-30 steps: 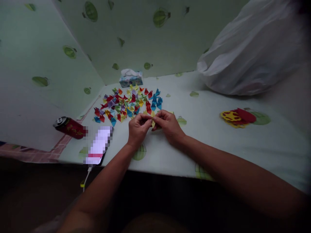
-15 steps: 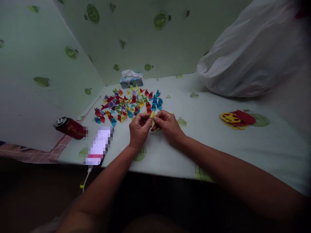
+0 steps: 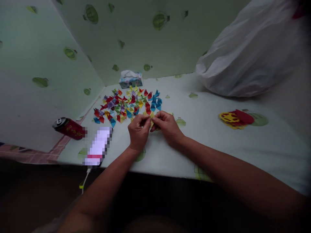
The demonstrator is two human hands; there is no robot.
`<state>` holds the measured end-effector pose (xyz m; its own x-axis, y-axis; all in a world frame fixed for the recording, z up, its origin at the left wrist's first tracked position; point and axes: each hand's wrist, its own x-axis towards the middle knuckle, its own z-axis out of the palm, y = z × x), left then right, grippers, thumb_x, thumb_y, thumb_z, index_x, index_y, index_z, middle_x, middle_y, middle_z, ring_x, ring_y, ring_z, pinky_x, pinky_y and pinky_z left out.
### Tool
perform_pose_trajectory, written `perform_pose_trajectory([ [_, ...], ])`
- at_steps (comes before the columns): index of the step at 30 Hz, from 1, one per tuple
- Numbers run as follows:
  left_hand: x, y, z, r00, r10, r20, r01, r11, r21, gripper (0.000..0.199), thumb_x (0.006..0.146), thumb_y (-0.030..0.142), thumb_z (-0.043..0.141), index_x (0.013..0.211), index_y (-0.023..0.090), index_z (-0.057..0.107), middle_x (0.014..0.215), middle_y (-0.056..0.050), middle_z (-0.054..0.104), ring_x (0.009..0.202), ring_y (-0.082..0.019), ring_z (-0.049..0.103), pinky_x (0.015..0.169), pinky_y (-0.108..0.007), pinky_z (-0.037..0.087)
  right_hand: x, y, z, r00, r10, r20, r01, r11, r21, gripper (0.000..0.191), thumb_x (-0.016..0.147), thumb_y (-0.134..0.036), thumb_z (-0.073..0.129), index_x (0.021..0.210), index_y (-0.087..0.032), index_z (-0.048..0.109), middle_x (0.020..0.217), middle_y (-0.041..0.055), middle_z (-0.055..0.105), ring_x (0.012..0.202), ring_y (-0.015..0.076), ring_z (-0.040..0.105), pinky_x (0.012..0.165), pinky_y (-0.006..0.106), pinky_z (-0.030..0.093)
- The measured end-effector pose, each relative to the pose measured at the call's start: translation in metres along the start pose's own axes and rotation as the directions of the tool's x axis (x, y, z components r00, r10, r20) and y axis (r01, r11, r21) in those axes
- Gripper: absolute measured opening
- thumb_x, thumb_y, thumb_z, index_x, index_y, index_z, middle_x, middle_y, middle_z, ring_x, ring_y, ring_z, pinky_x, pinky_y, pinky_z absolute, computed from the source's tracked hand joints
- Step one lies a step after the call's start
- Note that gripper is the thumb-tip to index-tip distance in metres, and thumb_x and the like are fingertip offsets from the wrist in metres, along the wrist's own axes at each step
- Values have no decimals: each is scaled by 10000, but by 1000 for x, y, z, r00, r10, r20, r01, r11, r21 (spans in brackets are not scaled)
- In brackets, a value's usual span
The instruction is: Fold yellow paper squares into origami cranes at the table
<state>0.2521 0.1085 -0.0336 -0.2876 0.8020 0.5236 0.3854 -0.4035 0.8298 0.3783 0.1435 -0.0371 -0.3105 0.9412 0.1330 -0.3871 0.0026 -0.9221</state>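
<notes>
Between the fingertips of both hands is a small piece of folded yellow paper [image 3: 152, 116], partly covered by the fingers. My left hand [image 3: 139, 131] pinches it from the left, thumb against forefinger. From the other side my right hand [image 3: 167, 127] grips it with thumb and bent fingers. Just beyond the hands lies a spread of small origami cranes [image 3: 121, 105] in red, blue, yellow, green, purple and orange. Some yellow paper also shows under the right hand, too hidden to make out.
A tissue box [image 3: 131, 81] stands against the wall. On the left are a dark red can [image 3: 70, 128] and a blurred-out phone [image 3: 98, 147] with a white cable [image 3: 85, 181]. To the right lie yellow and red cut-out pieces [image 3: 235, 118] below a large white plastic bag [image 3: 243, 61].
Both hands stay together on the yellow paper, with a slight shift of the fingers. The paper shows a little differently between them. The whole view has moved very slightly.
</notes>
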Motion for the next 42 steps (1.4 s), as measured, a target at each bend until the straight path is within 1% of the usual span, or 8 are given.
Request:
perform_pose_trajectory([
  [8,1,-3,-2,994,108,29,-110,991,79,52,867,224,688,842,195,723,793,-6,692,716,-122,627,687,-248,495,1,3,-1,1000,-18,-1,18,1000,-4,308,761,-372,776,730,-201,521,560,-66,608,487,104,631,531,233,508],
  [20,2,0,-4,996,51,73,-57,995,79,72,884,245,683,864,191,724,812,-20,696,728,-129,631,702,-256,489,1,2,-3,1000,-7,2,7,1000,-13,317,751,-376,781,742,-199,517,587,-66,599,480,100,625,499,227,494],
  [26,4,3,-4,995,-68,72,71,997,-34,189,913,334,654,797,186,672,687,4,645,637,-117,585,643,-250,459,1,2,-2,1000,-8,18,8,1000,-11,372,748,-431,804,741,-202,511,623,-55,616,490,93,610,518,240,518],
  [29,6,2,-3,986,-144,82,155,977,-147,151,843,308,724,797,178,661,718,4,655,637,-109,582,622,-237,461,1,2,-2,1000,-11,14,12,1000,-21,365,754,-426,801,741,-203,513,623,-57,603,505,94,608,526,240,516],
  [32,6,-1,-1,971,-214,110,235,940,-248,161,786,290,771,812,169,669,762,2,655,672,-104,588,643,-231,480,1,2,-3,1000,-19,20,20,999,-28,327,770,-399,783,740,-203,523,613,-55,601,518,97,611,546,243,519],
  [35,7,-4,1,952,-272,139,305,878,-368,192,803,337,759,821,169,668,757,9,634,661,-94,578,644,-229,489,2,1,-3,1000,-20,22,20,1000,-24,300,774,-383,768,745,-204,529,631,-49,618,523,95,610,556,244,520],
  [38,8,-6,3,925,-339,168,377,787,-488,229,778,357,785,860,177,669,756,18,633,633,-91,579,603,-226,490,2,0,-3,1000,-18,18,19,1000,-25,295,768,-385,766,745,-205,532,633,-47,624,524,95,606,555,244,519],
  [42,9,-4,4,876,-405,260,479,682,-553,261,724,346,830,840,169,676,714,20,643,601,-89,587,583,-224,497,3,0,-4,1000,-18,19,18,999,-27,287,767,-380,764,745,-208,535,623,-49,616,525,95,601,552,243,512],
])
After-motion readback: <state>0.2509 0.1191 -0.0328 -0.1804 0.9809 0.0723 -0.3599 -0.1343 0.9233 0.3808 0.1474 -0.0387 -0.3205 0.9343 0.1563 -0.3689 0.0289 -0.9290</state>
